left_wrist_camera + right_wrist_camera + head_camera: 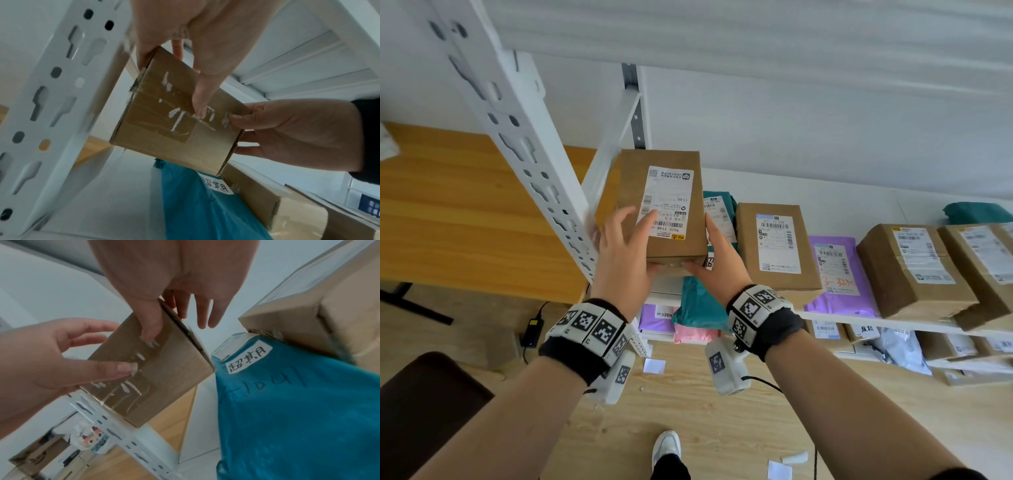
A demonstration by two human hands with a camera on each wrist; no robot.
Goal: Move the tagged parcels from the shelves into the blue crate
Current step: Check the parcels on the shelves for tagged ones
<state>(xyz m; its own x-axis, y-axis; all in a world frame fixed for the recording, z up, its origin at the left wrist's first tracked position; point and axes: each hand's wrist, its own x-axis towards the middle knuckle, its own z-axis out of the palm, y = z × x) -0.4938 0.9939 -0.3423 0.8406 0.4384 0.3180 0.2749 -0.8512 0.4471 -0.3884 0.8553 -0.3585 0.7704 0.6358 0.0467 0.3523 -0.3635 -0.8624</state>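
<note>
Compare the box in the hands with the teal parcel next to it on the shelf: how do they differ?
The held cardboard box is rigid brown card; the teal parcel is a soft plastic mailer. The box is lifted between the left hand and right hand; the teal parcel lies on the shelf. The box's end is taped; the mailer bears a handwritten white tag. Both carry printed shipping labels.

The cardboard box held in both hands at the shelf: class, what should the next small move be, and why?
Probably draw the cardboard box back toward the body, clear of the white upright. The left hand and right hand grip its near end, thumbs on the taped face, and it seems lifted above the teal bag. No blue crate is in view.
</note>
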